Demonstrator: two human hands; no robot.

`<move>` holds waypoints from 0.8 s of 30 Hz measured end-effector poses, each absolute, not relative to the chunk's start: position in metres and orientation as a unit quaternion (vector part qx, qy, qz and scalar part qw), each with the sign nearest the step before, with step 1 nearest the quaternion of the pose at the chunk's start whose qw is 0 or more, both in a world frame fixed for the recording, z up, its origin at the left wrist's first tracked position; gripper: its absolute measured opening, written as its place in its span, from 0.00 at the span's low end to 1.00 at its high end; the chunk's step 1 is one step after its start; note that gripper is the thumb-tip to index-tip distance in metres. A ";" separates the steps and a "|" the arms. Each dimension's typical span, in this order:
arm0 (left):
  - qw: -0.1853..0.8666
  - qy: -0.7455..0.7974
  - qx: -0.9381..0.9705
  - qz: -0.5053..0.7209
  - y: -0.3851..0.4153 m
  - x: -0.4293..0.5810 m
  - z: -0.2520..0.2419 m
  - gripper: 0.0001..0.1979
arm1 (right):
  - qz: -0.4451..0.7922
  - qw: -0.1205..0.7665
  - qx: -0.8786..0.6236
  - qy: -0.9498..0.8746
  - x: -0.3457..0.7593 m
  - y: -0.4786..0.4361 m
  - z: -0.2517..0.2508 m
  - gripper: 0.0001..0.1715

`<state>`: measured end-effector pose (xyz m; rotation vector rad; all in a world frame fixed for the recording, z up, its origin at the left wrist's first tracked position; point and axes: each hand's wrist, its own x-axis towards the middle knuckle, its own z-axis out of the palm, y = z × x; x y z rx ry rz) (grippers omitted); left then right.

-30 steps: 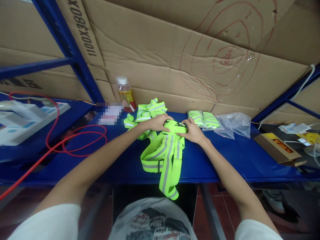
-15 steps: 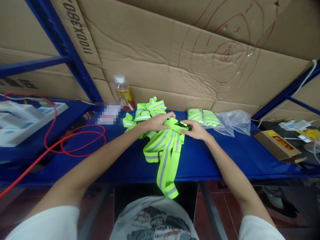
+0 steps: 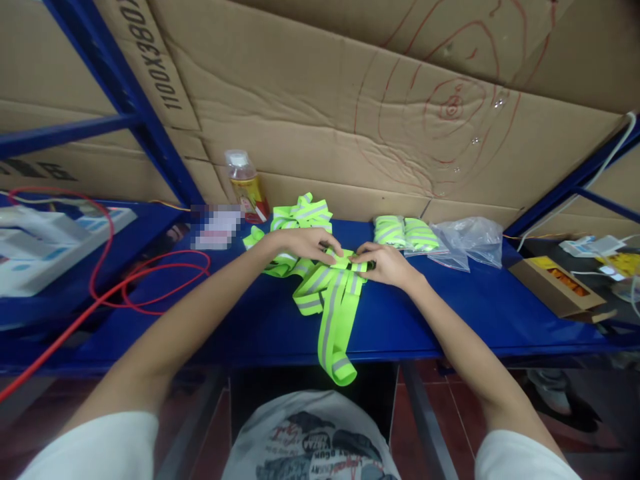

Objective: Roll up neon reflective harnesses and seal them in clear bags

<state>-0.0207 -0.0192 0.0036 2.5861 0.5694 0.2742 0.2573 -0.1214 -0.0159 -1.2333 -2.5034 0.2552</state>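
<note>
A neon-yellow reflective strap vest with grey stripes lies on the blue shelf, and its lower loop hangs over the front edge. My left hand pinches the top of it from the left. My right hand grips the same bunched top from the right, close against the left hand. A small black buckle shows between the fingers. Behind my left hand lies a loose pile of the same straps.
Two folded yellow vests and clear plastic bags lie at the back right. A bottle stands against the cardboard wall. Red cable loops at left beside a white device. An open carton is at right.
The vest has been gathered upward, so its hanging loop is shorter. Both hands have closed in on the bunched top, which now lies lower on the shelf.
</note>
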 end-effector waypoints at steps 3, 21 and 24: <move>0.278 0.199 0.936 0.082 -0.015 -0.021 0.000 0.11 | 0.110 0.179 -0.416 -0.885 0.258 -0.126 -0.012 0.17; 0.147 0.215 0.956 0.137 -0.039 -0.006 0.007 0.18 | 0.151 0.245 -0.491 -0.822 0.251 -0.122 -0.017 0.24; 0.143 0.212 0.953 0.160 -0.049 -0.007 0.014 0.20 | 0.168 0.241 -0.497 -0.817 0.253 -0.125 -0.015 0.25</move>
